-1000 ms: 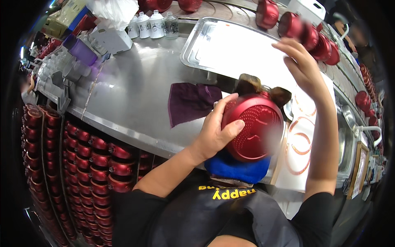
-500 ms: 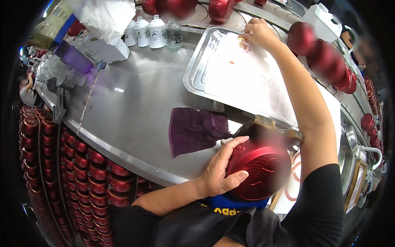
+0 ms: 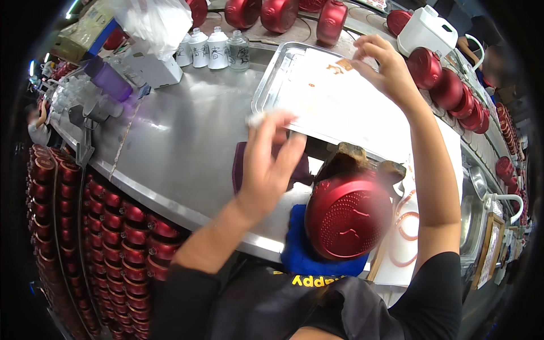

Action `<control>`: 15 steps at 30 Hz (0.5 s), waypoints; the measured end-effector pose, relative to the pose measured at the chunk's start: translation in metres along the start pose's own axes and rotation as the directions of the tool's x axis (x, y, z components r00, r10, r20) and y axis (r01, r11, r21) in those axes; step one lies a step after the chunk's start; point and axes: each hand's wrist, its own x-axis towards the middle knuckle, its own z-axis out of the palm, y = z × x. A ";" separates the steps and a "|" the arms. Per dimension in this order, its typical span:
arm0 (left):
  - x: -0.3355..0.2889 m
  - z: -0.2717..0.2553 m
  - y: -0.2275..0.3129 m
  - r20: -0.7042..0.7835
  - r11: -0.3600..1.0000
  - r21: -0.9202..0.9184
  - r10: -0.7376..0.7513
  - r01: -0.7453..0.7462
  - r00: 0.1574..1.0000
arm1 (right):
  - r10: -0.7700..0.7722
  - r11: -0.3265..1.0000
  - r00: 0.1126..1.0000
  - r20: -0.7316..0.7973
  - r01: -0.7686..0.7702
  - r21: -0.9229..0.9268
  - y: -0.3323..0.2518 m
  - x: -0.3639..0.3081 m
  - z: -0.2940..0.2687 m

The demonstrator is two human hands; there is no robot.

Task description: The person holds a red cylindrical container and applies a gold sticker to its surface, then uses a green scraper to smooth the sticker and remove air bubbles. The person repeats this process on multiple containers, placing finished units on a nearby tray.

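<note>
My left hand (image 3: pixel 266 164), blurred by motion, is raised over the dark purple cloth (image 3: pixel 242 170), thumb and fingers apart. A small white patch shows at its fingertips; I cannot make out what it is. Over the white sheet in the tray, my right hand (image 3: pixel 382 65) has a small brownish piece (image 3: pixel 344 64) at its thumb and fingertips. Small reddish-brown decal-like marks (image 3: pixel 334 69) lie beside it on the sheet. Close to my body, a round red pot (image 3: pixel 345 218) with a dotted pattern faces up on a blue cloth (image 3: pixel 294 243), touched by neither hand.
A metal tray (image 3: pixel 263 93) holds the white sheet. Rough dark brown blocks (image 3: pixel 345 156) stand behind the pot. White bottles (image 3: pixel 217 48) line the back left. More red pots (image 3: pixel 277 16) and a white jug (image 3: pixel 428 34) stand at the far side. Stacked red pots (image 3: pixel 113 238) fill the lower left.
My left hand has let go of the red pot and moved up and left, over the purple cloth. My right hand has lifted slightly and shifted right, with the brownish piece now showing at its fingertips.
</note>
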 end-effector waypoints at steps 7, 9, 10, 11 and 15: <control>0.060 0.048 0.029 0.253 0.913 0.332 0.158 -0.239 0.955 | 0.082 0.950 0.994 -0.068 -0.057 0.308 -0.080 -0.058 -0.061; 0.049 0.054 0.041 0.287 0.913 0.296 0.195 -0.281 0.938 | 0.166 0.895 0.984 -0.062 -0.124 0.429 -0.091 -0.073 -0.072; 0.045 0.060 0.048 0.264 0.891 0.221 0.338 -0.398 0.903 | 0.220 0.855 0.973 -0.069 -0.158 0.494 -0.096 -0.081 -0.076; 0.040 0.061 0.052 0.292 0.891 0.197 0.345 -0.409 0.892 | 0.239 0.828 0.968 -0.080 -0.160 0.538 -0.099 -0.087 -0.080; 0.022 0.063 0.070 0.382 0.943 0.183 0.191 -0.277 0.904 | 0.333 0.700 0.941 -0.064 -0.201 0.686 -0.109 -0.109 -0.089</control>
